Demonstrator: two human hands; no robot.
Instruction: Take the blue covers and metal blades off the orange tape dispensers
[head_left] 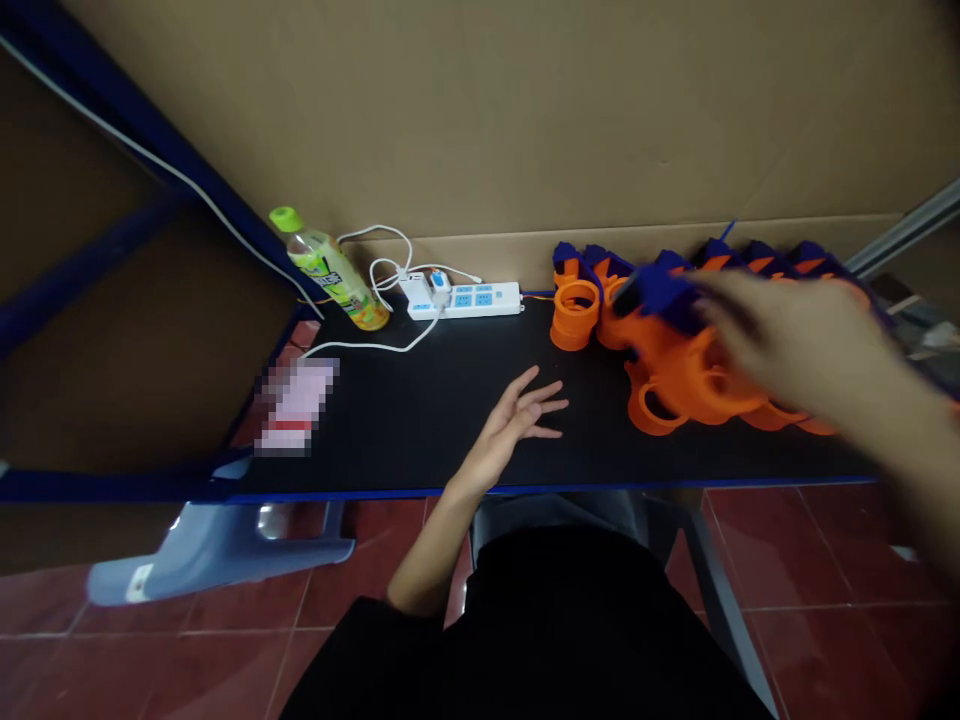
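My left hand point(517, 415) lies flat on the black tabletop point(420, 420) with its fingers spread, holding nothing. My right hand point(787, 340) is raised over the right side of the table and is smeared by motion. It seems to be at an orange and blue plastic part point(660, 300), but its fingers are too blurred to tell whether they grip it. A cluster of several orange ring-shaped parts with blue tops point(577, 305) stands along the back right of the table.
A green-capped drink bottle point(330, 268) leans at the back left. Beside it lies a white power strip point(465, 298) with a white cable. A blurred pink item point(294, 405) sits at the left edge. Cardboard point(525, 110) walls the back. A grey stool point(225, 545) stands below left.
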